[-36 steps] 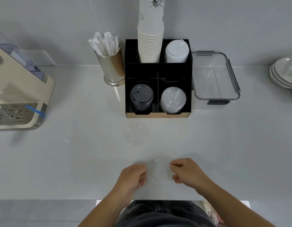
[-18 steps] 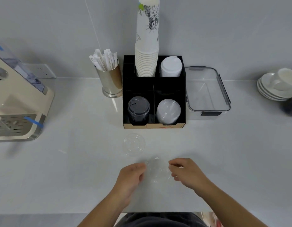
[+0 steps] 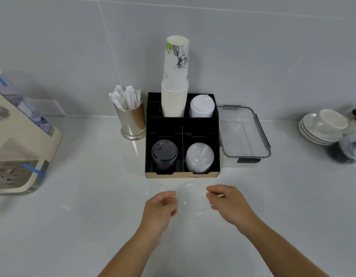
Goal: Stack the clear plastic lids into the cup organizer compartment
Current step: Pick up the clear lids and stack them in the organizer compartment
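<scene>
1. I have the clear lid (image 3: 193, 199) pinched at its rim between my two hands: left hand (image 3: 160, 208) at its nine o'clock edge, right hand (image 3: 230, 204) at its three o'clock edge. My fingers on both sides are curled in and grasping it.
2. Compared with a second ago, the lid and my hands sit much closer to the black organizer (image 3: 182, 134); the lid now lies just short of the organizer's front edge, at its six o'clock.
3. A second clear lid (image 3: 156, 189) lies on the counter (image 3: 83, 226). Earlier it lay well apart from my hands at eleven o'clock; now my left hand overlaps its near edge, and only its far arc shows.
4. The front-right compartment holds a stack of clear lids (image 3: 199, 156), at twelve o'clock from the lid I hold. The front-left compartment holds black lids (image 3: 164, 153).
5. In the back row the paper cups (image 3: 175, 80) stand tall, with white lids (image 3: 202, 106) at their three o'clock.
6. My view has tilted up since the earlier frames: the cup stack's top now shows, and my lap has dropped out of sight.
7. The straw holder (image 3: 131, 120) stands at the organizer's nine o'clock, the clear container (image 3: 244, 134) at its three o'clock.
</scene>
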Motion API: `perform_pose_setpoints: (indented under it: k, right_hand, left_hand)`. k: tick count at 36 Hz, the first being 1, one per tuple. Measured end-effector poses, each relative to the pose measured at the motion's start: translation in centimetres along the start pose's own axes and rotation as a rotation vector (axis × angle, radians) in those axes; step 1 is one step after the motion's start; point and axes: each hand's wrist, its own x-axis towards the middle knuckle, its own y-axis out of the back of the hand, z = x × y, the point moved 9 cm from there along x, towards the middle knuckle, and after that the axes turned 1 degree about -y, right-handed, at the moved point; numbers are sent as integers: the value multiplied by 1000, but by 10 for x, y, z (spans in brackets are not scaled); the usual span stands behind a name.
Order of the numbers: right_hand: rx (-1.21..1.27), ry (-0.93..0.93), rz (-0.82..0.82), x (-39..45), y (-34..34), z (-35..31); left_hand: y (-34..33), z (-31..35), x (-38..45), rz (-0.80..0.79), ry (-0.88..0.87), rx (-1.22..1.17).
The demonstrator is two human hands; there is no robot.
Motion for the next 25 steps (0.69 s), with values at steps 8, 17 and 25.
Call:
perform_pose_setpoints:
  k: [8,17,25]
  right_hand:
    - [-84,137,41,16,20,-41]
    - [-360,188,29,42,24,-69]
    - [-561,335,34,71,18,-89]
  left_hand:
    - [-21,23,17,7,-21,-24]
    - [-39,41,31,27,-16,-87]
    - [-51,57,52,29,-19,-144]
